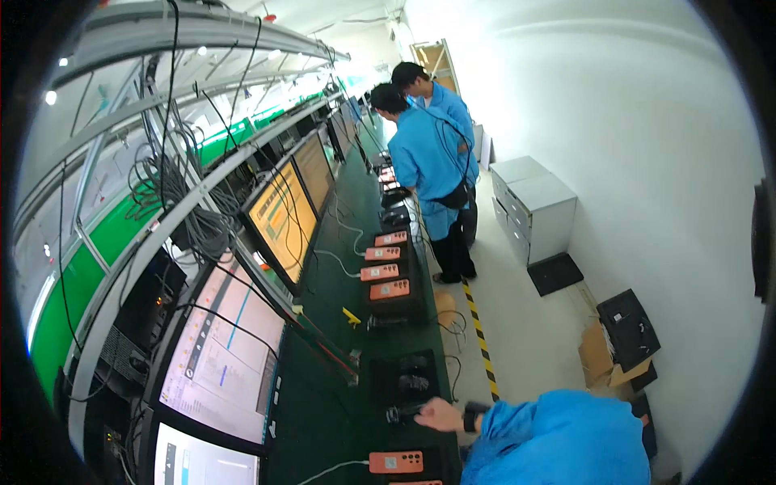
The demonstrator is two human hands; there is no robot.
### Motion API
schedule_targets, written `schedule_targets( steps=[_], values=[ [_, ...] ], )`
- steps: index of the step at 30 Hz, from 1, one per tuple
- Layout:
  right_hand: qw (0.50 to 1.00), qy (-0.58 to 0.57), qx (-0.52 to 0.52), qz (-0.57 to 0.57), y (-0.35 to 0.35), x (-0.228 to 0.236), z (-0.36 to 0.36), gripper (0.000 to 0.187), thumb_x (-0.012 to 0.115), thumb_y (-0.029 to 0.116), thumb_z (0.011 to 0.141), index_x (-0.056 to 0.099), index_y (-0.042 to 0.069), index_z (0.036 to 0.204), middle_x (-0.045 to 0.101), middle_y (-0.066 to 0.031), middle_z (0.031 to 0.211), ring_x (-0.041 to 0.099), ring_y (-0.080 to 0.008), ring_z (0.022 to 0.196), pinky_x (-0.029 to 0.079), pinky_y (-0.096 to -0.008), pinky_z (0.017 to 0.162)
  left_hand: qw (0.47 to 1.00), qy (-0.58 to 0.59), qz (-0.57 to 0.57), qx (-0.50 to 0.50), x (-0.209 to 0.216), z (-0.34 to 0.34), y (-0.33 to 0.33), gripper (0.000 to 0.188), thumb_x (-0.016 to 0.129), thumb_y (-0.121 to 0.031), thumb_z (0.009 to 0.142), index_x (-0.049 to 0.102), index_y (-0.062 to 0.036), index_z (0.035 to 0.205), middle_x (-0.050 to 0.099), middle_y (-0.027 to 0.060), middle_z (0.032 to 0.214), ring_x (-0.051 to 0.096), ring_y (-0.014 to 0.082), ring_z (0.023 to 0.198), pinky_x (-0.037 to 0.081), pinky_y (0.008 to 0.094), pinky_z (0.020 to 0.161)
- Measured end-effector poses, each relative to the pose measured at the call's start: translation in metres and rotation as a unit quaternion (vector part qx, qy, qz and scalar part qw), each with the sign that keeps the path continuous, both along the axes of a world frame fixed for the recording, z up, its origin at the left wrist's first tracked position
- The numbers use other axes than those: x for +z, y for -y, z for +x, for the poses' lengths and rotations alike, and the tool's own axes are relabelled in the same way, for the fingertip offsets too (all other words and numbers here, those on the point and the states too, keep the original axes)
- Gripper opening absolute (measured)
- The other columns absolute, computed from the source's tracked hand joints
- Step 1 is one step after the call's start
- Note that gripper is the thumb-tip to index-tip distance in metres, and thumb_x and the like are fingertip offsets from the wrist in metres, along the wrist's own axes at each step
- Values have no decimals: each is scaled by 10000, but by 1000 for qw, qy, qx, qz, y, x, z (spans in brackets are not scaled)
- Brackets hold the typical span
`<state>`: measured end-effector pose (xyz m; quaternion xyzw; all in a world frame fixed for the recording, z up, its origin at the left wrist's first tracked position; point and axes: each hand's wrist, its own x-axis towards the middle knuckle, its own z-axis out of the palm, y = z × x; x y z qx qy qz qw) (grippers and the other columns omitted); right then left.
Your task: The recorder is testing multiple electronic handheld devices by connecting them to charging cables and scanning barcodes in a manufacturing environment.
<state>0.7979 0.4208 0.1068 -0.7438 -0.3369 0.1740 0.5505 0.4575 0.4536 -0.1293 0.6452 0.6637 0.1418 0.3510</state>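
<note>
My right hand [440, 415] comes in from the lower right, in a blue sleeve [550, 436] with a black band [473, 416] at the wrist. Its fingers are curled at the bench's right edge, against a small dark shiny object [398, 414] whose kind I cannot make out. Just beyond lies a black pad [404, 376] with dark items on it. Nearer the lower edge, a coral-coloured phone [396, 462] with a white cable rests on a dark block. My left hand is not in view.
Several coral phones [390, 289] lie on dark blocks along the green bench [319, 388]. Monitors [222, 356] and hanging cables [206, 230] line its left. Two people in blue [432, 153] stand farther along. Right are a grey cabinet [533, 202], cardboard box [596, 356] and striped floor tape [481, 339].
</note>
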Motion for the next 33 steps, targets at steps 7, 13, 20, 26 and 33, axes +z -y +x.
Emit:
schedule_targets(
  steps=[7, 13, 20, 26, 33],
  values=[
    [914, 217, 323, 113, 24, 270, 43, 392, 595, 153, 856, 352, 44, 568, 280, -57, 458, 289, -202, 389, 264, -332, 398, 980, 6, -130, 148, -14, -95, 44, 984, 647, -4, 725, 6, -218, 1441, 341, 182, 1354, 525, 355, 1049, 506, 492, 773],
    [651, 434, 589, 203, 58, 343, 2, 271, 629, 354, 826, 661, 128, 972, 533, 12, 713, 469, -110, 495, 294, -249, 402, 829, 227, -403, 313, -77, -211, 106, 1123, 634, 52, 759, -214, -326, 1390, 390, 258, 1274, 567, 391, 953, 531, 505, 697],
    [724, 369, 571, 115, 72, 368, -82, 320, 590, 201, 735, 591, 134, 1048, 501, -40, 759, 440, -146, 633, 314, -247, 540, 965, -27, -151, 211, -75, -177, 146, 1111, 685, -98, 752, -188, -192, 1435, 576, 209, 1052, 629, 252, 735, 527, 368, 590],
    [690, 353, 619, 129, 45, 354, -88, 316, 589, 214, 739, 593, 132, 1044, 503, -39, 758, 442, -146, 628, 314, -249, 534, 953, 34, -191, 233, -26, -153, 130, 1145, 749, -224, 688, -92, -9, 1435, 146, 275, 1469, 169, 391, 1368, 187, 388, 1123],
    [676, 347, 642, 99, 29, 346, -96, 312, 588, 228, 744, 597, 131, 1040, 506, -37, 757, 444, -147, 622, 315, -251, 528, 969, -2, -149, 196, 20, -121, 99, 1125, 746, -210, 677, -55, 26, 1431, 108, 292, 1471, 137, 375, 1379, 160, 368, 1128]
  ],
)
